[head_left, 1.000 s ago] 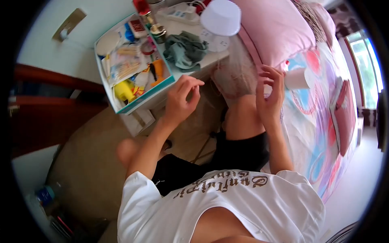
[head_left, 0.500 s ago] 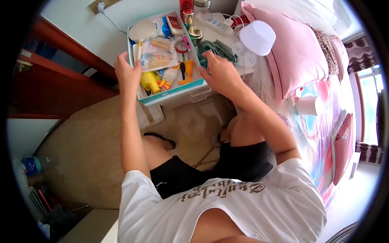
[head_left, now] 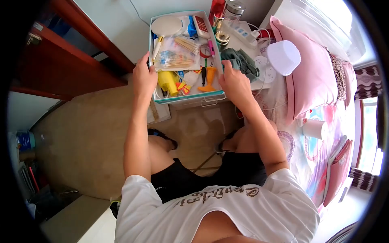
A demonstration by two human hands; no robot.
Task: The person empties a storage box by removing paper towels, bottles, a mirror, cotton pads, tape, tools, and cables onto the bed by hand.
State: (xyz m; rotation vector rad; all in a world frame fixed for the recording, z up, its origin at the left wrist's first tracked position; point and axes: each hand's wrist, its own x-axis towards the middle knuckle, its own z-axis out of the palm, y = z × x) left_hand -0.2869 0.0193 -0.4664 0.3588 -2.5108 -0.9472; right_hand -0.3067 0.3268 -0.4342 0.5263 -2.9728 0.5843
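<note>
A shallow storage box [head_left: 190,99] with a teal rim sits on the white bedside cabinet. My left hand [head_left: 144,79] grips its left wall, and my right hand [head_left: 236,83] is closed on the right wall, part of the fingers hidden. Inside lie bags of cotton swabs [head_left: 176,56], a round white lid-like disc [head_left: 166,26], a red-and-white calculator [head_left: 200,26] and a pink pen [head_left: 211,47]. Nearer me are a roll of red tape [head_left: 206,51], a yellow plastic item [head_left: 167,82], an orange tool-like piece [head_left: 208,79] and a dark-handled tool [head_left: 204,75].
Right of the box are a crumpled green cloth [head_left: 241,62], a power strip [head_left: 243,33], a glass jar [head_left: 235,10] and a white ribbed lampshade-like object [head_left: 284,57]. A bed with a pink pillow [head_left: 312,77] and paper roll [head_left: 314,128] borders the right. A brown door [head_left: 77,60] stands left.
Both hands have come onto the box's side walls and closed there; before, the right hand was raised beside the box. The camera view has shifted, so the box appears further right.
</note>
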